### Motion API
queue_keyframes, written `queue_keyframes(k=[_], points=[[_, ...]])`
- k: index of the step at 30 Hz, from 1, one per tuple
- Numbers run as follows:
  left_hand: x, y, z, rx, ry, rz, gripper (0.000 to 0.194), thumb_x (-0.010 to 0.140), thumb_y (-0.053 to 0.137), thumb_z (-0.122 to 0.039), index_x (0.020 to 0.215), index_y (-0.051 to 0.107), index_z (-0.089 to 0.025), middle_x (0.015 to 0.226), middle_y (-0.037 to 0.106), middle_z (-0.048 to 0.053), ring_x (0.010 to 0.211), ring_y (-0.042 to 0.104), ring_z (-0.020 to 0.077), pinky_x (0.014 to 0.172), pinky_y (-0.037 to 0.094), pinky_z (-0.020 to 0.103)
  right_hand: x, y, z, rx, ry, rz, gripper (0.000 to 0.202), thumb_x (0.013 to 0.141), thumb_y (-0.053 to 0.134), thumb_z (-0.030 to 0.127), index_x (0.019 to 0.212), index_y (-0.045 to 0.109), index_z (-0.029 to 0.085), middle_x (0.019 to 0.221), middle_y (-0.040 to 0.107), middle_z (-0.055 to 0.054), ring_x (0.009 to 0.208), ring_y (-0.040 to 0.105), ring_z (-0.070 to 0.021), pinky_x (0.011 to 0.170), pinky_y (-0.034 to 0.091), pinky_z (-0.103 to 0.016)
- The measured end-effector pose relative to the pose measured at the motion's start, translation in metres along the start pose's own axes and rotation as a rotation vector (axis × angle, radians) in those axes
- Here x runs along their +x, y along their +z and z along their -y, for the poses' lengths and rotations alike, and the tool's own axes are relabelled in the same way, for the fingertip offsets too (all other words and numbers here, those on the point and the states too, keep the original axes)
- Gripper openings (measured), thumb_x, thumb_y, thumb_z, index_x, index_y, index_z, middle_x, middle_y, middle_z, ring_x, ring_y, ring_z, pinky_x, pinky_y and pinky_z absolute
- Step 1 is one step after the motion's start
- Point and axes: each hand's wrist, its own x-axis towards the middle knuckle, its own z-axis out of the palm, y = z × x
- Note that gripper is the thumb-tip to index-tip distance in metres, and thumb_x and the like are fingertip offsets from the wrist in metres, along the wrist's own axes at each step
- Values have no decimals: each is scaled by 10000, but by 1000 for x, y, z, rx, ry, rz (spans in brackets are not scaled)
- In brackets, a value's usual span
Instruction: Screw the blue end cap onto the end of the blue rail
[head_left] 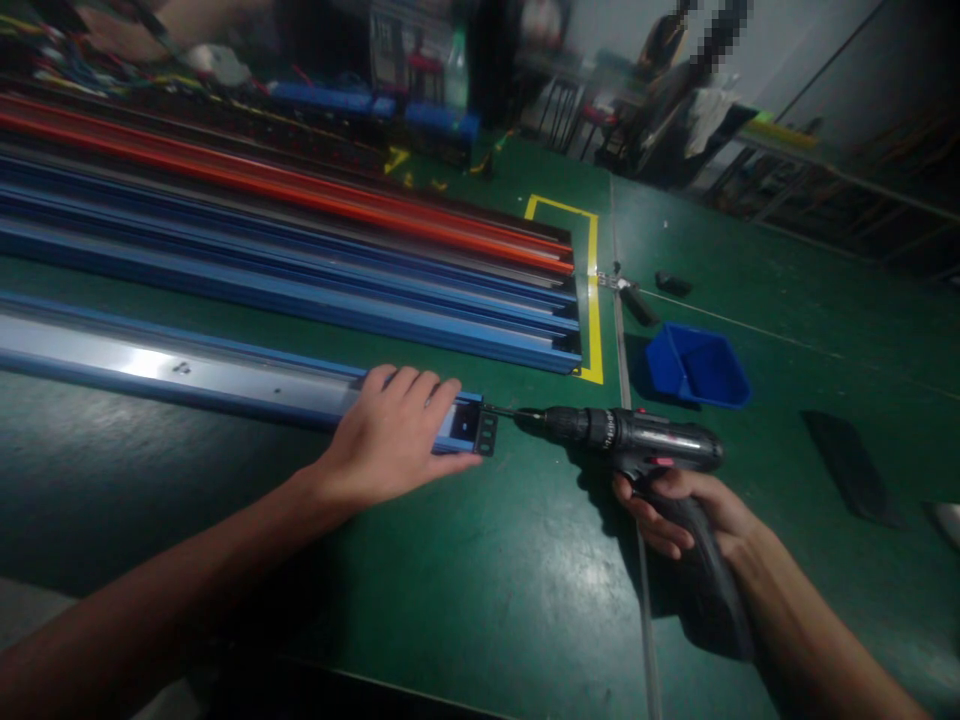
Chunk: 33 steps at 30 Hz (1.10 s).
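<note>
A long blue-edged metal rail (225,375) lies on the green tabletop, running in from the left. My left hand (394,430) is wrapped over its right end, beside a black end plate with holes (487,435). My right hand (682,510) holds a black cordless drill (652,440) by its handle, with fingers near the trigger. The drill points left, and its long bit (502,410) reaches the upper part of the end plate. Whether the tip sits in a screw is too small to tell.
Several blue rails (450,325) and a red rail (480,225) lie behind, near yellow tape (593,330). A blue bin (697,365), a dark tool (637,302) and a black flat object (851,465) are at right. Wires and a person's arm (127,30) show at top left.
</note>
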Motion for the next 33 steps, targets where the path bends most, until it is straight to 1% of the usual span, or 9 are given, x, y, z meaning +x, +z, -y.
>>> queue_keyframes(k=[6,11,24,33], points=[[0,-1,0,-6,0,13,784,838,363,-789,1219,569,-136,1064,640,161,991,567,337,864,392,481,0,0,1,16,1,20,285,873,570,221,1061,681,38,768,620,-51,442,526,-47,499,532,-207],[0,-1,0,-3,-5,15,786,829,371,-798,1208,575,-140,1061,642,159,974,568,331,862,386,476,0,-1,0,16,-9,25,285,879,558,211,1066,678,33,780,620,-55,445,529,-48,503,534,-212],[1,-2,-2,5,-17,54,800,831,340,-808,1227,551,-146,1082,623,152,998,553,339,876,375,482,-1,0,0,25,-2,0,260,871,579,216,1037,680,43,753,625,-48,442,536,-54,498,536,-214],[0,-2,-2,11,-14,56,796,833,340,-805,1230,544,-146,1091,619,151,1001,550,339,881,373,485,-1,4,1,2,-2,-17,247,855,593,221,1010,682,50,734,618,-38,433,519,-49,491,529,-209]])
